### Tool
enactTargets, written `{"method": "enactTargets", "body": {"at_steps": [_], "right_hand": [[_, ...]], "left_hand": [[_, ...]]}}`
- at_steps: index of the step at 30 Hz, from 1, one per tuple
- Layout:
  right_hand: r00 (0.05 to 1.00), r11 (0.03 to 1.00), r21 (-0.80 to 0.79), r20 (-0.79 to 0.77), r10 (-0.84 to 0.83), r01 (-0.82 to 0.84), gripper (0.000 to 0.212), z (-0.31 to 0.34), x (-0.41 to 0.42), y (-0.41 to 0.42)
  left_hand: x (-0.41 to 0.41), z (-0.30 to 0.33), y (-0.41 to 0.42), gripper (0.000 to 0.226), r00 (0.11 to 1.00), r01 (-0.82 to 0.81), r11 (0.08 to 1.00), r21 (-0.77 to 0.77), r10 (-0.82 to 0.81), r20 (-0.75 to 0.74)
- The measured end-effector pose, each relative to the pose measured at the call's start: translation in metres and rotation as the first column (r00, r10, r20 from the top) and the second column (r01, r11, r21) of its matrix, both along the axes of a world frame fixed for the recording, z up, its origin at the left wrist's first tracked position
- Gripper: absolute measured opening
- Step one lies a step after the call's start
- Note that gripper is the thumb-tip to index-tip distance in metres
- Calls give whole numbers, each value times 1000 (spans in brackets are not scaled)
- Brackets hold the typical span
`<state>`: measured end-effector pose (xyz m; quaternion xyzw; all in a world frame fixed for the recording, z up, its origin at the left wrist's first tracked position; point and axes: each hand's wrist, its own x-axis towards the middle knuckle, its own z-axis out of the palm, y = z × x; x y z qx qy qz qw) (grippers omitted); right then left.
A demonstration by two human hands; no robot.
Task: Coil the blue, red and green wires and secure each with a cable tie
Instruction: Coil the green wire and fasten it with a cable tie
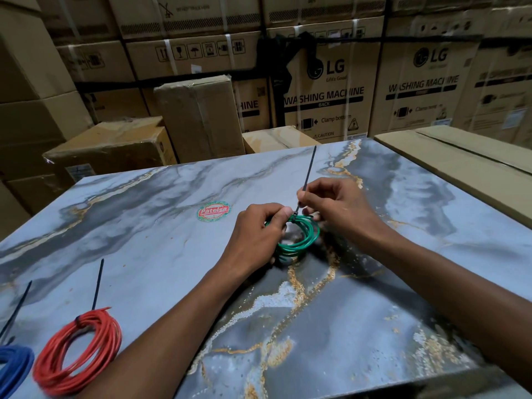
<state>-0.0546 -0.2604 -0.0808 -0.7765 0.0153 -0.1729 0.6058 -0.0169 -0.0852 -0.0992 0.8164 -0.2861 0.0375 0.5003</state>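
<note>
A green wire coil (302, 240) stands at the middle of the marble table (172, 226). My left hand (256, 234) grips the coil's left side near its top. My right hand (336, 208) pinches a black cable tie (308, 172) that wraps the top of the coil, its tail pointing up and away. At the near left lies a red wire coil (77, 352) bound with a black tie whose tail (98, 283) sticks out. A blue wire coil (14, 367) at the left edge is partly cut off, with a black tie tail (15, 309) above it.
A round red and green sticker (213, 211) sits on the table left of my hands. Stacked cardboard boxes (325, 90) wall the far side and left. A flat carton (460, 156) borders the table's right edge.
</note>
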Motion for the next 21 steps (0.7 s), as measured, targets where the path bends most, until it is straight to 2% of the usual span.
{"method": "enactTargets", "body": {"at_steps": [5, 10, 16, 21], "right_hand": [[999, 1000, -7, -29, -15, 15, 13, -4, 3, 2], [999, 1000, -16, -29, -24, 24, 12, -8, 5, -2], [1000, 998, 62, -23, 2, -1, 9, -6, 5, -3], [998, 998, 56, -36, 41, -39, 10, 1, 1, -1]], "left_hand": [[0, -1, 0, 23, 996, 9, 995, -96, -17, -83], [8, -2, 2, 33, 997, -75, 997, 7, 76, -24], [1, 2, 3, 22, 995, 45, 998, -40, -49, -91], [-3, 2, 0, 18, 998, 22, 998, -54, -26, -61]]}}
